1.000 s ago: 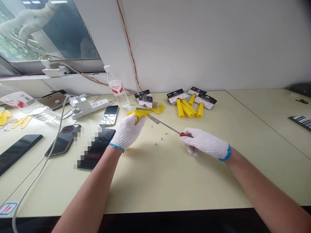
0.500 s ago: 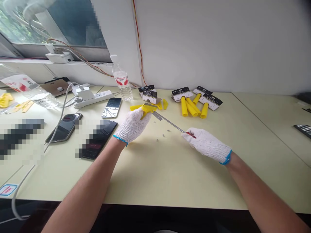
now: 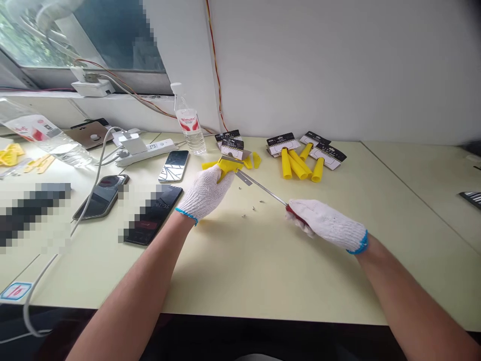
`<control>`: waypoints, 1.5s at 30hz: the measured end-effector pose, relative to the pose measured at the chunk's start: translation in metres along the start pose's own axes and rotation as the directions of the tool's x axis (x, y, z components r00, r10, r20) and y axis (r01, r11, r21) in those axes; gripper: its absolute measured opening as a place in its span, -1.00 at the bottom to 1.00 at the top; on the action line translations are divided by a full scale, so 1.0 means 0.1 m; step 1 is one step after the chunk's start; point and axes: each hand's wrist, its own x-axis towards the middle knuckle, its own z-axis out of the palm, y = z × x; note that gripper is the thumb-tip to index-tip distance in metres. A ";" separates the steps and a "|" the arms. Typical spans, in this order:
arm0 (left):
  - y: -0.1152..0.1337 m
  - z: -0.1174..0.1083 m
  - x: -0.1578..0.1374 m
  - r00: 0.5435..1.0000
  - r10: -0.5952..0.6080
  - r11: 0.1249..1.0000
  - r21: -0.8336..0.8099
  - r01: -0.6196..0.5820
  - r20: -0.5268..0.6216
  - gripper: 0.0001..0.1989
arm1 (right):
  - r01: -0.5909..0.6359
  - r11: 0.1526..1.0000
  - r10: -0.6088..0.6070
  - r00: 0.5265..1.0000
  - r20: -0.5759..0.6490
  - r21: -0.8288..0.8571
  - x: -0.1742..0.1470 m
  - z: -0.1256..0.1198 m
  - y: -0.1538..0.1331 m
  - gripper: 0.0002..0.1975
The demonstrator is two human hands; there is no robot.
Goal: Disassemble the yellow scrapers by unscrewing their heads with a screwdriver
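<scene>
My left hand point(image 3: 206, 195), in a white knit glove, is closed around a yellow scraper point(image 3: 226, 166) with a flat metal edge on top. A thin metal blade point(image 3: 245, 178) shows just right of the scraper; whether it touches it I cannot tell. In my gloved right hand point(image 3: 327, 222) is a screwdriver point(image 3: 268, 191), gripped by its red handle. Its long shaft points up and left, and the tip meets the scraper's head near a screw. Several small screws point(image 3: 253, 207) lie on the table between my hands.
Several yellow tubular handles point(image 3: 298, 166) and black-and-white cards point(image 3: 282, 143) lie at the back. A water bottle point(image 3: 190, 128) stands beside a power strip point(image 3: 150, 152). Phones point(image 3: 102, 198) rest on the left, with a white cable point(image 3: 91, 185) crossing there. More yellow parts point(image 3: 11, 154) lie far left.
My right hand has turned on the screwdriver handle: its back now faces up more, with fingers curled beneath. The screwdriver tip stays at the scraper, and my left hand holds nearly still.
</scene>
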 end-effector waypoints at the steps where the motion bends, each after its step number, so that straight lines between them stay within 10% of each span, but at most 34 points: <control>1: 0.00 0.00 0.00 1.000 -0.014 1.000 0.002 0.014 -0.004 -0.66 | -0.017 1.000 0.017 1.000 0.003 0.005 0.00 -0.01 0.00 -0.54; 17: 0.09 -0.03 -0.02 0.996 -0.084 0.996 0.011 0.084 0.012 -0.65 | -0.112 0.967 0.049 0.963 -0.264 -0.229 0.02 0.04 -0.05 -0.67; 35: 0.01 0.00 -0.01 1.000 0.020 1.000 -0.008 -0.020 0.020 -0.64 | 0.053 0.995 -0.055 0.998 -0.022 -0.088 0.03 -0.02 0.10 -0.53; 41: 0.03 -0.02 -0.02 1.000 0.006 1.000 -0.013 -0.005 0.020 -0.63 | -0.099 0.955 0.026 0.967 -0.253 -0.281 0.04 0.01 -0.02 -0.62; 45: 0.01 -0.02 -0.01 0.999 0.029 1.000 0.008 -0.029 0.020 -0.62 | -0.041 0.963 -0.010 0.982 -0.188 -0.267 0.02 -0.02 -0.04 -0.64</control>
